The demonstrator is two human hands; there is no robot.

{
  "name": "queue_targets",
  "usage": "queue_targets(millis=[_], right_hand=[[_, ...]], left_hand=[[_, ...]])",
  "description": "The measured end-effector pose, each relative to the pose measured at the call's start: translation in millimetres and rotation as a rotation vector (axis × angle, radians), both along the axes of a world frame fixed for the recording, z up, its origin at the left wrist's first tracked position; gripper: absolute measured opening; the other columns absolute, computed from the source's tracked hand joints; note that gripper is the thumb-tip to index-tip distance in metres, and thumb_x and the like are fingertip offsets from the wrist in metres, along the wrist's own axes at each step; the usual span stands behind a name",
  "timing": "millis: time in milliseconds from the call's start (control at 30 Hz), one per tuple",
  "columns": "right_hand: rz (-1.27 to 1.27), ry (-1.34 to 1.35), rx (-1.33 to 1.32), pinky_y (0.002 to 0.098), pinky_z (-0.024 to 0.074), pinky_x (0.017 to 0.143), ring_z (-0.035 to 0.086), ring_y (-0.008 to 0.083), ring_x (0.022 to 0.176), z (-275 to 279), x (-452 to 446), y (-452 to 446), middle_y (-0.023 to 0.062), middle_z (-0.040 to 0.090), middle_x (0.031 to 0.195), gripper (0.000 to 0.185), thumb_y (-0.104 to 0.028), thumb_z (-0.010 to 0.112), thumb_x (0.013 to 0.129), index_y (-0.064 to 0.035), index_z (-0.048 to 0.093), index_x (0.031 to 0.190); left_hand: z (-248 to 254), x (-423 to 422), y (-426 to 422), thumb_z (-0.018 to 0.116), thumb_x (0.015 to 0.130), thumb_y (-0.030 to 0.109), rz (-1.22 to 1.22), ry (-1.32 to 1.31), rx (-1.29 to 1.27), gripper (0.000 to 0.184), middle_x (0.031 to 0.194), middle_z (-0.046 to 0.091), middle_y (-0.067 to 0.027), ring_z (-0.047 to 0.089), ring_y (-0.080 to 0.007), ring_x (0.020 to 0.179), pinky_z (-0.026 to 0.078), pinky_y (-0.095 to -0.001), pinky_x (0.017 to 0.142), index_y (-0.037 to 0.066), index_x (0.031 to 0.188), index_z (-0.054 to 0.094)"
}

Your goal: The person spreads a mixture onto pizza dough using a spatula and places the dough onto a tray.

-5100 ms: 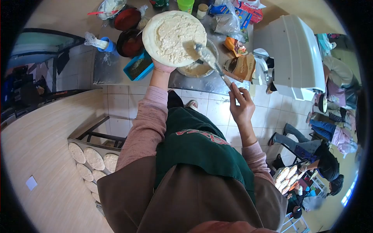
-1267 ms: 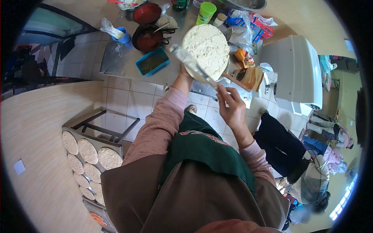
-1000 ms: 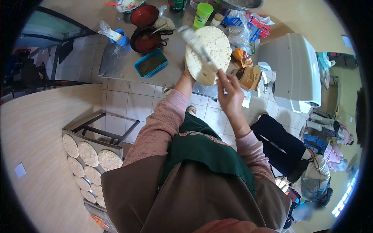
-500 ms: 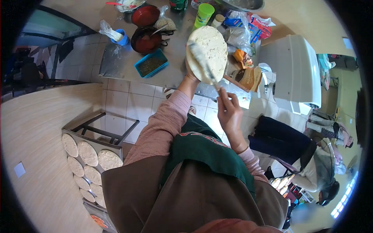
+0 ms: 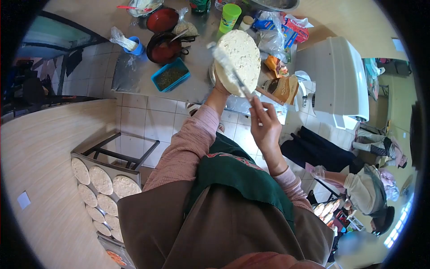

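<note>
A round, pale pizza base (image 5: 245,56) is held up above the table's near edge, its top spotted with small marks. My left hand (image 5: 218,88) supports it from beneath and the near left side; most of its fingers are hidden under it. In my right hand (image 5: 267,123) is a long, thin spatula (image 5: 240,81), gripped near its end with fingers closed. Its blade lies slantwise over the left part of the base, and the whitish far end is blurred and sticks out past the rim.
On the metal table (image 5: 130,74) stand a blue tub of herbs (image 5: 171,78), a dark pan (image 5: 163,49), a red bowl (image 5: 162,20) and a green cup (image 5: 229,18). More pizza bases (image 5: 101,179) lie on a rack at lower left. A person (image 5: 363,186) is at right, near a white appliance (image 5: 333,80).
The spatula's far end has shifted left, past the base's rim. My view has moved slightly. At right, the other person's arm now reaches out.
</note>
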State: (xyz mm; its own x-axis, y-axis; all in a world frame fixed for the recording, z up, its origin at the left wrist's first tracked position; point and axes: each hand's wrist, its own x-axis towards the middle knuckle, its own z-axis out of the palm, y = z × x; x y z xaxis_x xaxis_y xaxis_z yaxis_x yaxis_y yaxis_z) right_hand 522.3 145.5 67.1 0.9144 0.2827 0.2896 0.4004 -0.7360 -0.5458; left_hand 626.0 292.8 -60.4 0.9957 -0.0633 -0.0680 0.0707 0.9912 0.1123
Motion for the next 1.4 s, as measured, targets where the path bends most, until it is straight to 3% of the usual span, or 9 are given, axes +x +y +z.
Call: queue_targets(millis=[133, 200, 500, 733, 1233, 1267, 1333, 1367, 1400], right_hand=[[-0.088, -0.111, 0.036, 0.0338, 0.0515, 0.055, 0.065, 0.0226, 0.062, -11, 22, -8, 0.0095, 0.064, 0.092, 0.035, -0.007, 0.069, 0.082, -0.0105, 0.066, 0.117], [-0.031, -0.072, 0.02, 0.0345, 0.0518, 0.055, 0.064, 0.0237, 0.062, -16, 17, -3, 0.009, 0.063, 0.091, 0.035, -0.007, 0.069, 0.082, -0.0111, 0.066, 0.117], [-0.1, -0.01, 0.054, 0.0339, 0.0538, 0.064, 0.068, 0.024, 0.075, -3, 28, -17, 0.0115, 0.064, 0.097, 0.035, -0.005, 0.068, 0.083, -0.0107, 0.066, 0.118], [0.09, -0.038, -0.054, 0.0332, 0.0535, 0.058, 0.064, 0.0213, 0.065, 5, 30, -12, 0.0077, 0.064, 0.093, 0.033, -0.005, 0.07, 0.081, -0.0123, 0.068, 0.114], [-0.055, -0.039, -0.093, 0.034, 0.0522, 0.058, 0.065, 0.0217, 0.067, -23, 61, 11, 0.0069, 0.064, 0.094, 0.034, -0.008, 0.069, 0.083, -0.0113, 0.066, 0.117], [-0.151, 0.025, -0.116, 0.0337, 0.0525, 0.058, 0.065, 0.0215, 0.067, -25, 60, 9, 0.0065, 0.065, 0.096, 0.033, -0.008, 0.069, 0.083, -0.0114, 0.067, 0.116], [-0.059, -0.058, -0.107, 0.0335, 0.0516, 0.057, 0.064, 0.0202, 0.064, -26, 53, 14, 0.0073, 0.064, 0.095, 0.034, -0.007, 0.069, 0.083, -0.0122, 0.067, 0.117], [-0.013, 0.02, -0.121, 0.0333, 0.0515, 0.056, 0.063, 0.0199, 0.063, -21, 46, 14, 0.0075, 0.064, 0.095, 0.035, -0.007, 0.07, 0.082, -0.0122, 0.067, 0.117], [0.033, 0.097, -0.134, 0.0332, 0.0513, 0.054, 0.063, 0.0196, 0.062, -14, 41, 15, 0.0077, 0.064, 0.095, 0.036, -0.007, 0.071, 0.082, -0.0122, 0.067, 0.117]], left_hand=[[13, -2, -7, 0.033, 0.087, 0.073, 0.057, 0.077, 0.178, 0.082, 0.142, 0.044, -0.0112, 0.046, -0.0316, 0.127, 0.038, -0.0483, 0.106, 0.015, 0.145, 0.035], [7, 1, -10, 0.032, 0.087, 0.074, -0.024, 0.013, -0.033, 0.082, 0.141, 0.045, -0.0113, 0.047, -0.0313, 0.126, 0.039, -0.0478, 0.106, 0.014, 0.144, 0.037], [-19, 9, -3, 0.037, 0.093, 0.06, 0.02, 0.046, 0.002, 0.071, 0.141, 0.045, -0.011, 0.048, -0.03, 0.125, 0.039, -0.0458, 0.106, 0.01, 0.143, 0.037], [-39, 17, 14, 0.038, 0.094, 0.056, 0.05, 0.058, 0.028, 0.067, 0.14, 0.046, -0.0108, 0.049, -0.0293, 0.124, 0.039, -0.0452, 0.106, 0.009, 0.143, 0.037], [-49, 47, 33, 0.04, 0.097, 0.046, 0.072, 0.122, -0.077, 0.058, 0.137, 0.049, -0.0104, 0.05, -0.0269, 0.123, 0.04, -0.043, 0.106, 0.007, 0.14, 0.041], [-52, 51, 33, 0.041, 0.097, 0.045, 0.025, 0.141, -0.163, 0.054, 0.128, 0.056, -0.0089, 0.054, -0.0256, 0.116, 0.044, -0.0424, 0.102, 0.008, 0.135, 0.046], [-59, 56, 30, 0.042, 0.097, 0.046, 0.179, 0.04, 0.292, 0.05, 0.118, 0.06, -0.0065, 0.058, -0.0243, 0.108, 0.048, -0.0412, 0.095, 0.009, 0.129, 0.05], [-65, 61, 40, 0.041, 0.096, 0.047, -0.07, 0.028, -0.052, 0.047, 0.11, 0.062, -0.0047, 0.061, -0.0244, 0.101, 0.05, -0.0413, 0.091, 0.011, 0.124, 0.053], [-65, 61, 39, 0.041, 0.096, 0.047, -0.071, 0.032, -0.052, 0.047, 0.11, 0.062, -0.0047, 0.061, -0.0244, 0.101, 0.05, -0.0413, 0.091, 0.011, 0.124, 0.053]])
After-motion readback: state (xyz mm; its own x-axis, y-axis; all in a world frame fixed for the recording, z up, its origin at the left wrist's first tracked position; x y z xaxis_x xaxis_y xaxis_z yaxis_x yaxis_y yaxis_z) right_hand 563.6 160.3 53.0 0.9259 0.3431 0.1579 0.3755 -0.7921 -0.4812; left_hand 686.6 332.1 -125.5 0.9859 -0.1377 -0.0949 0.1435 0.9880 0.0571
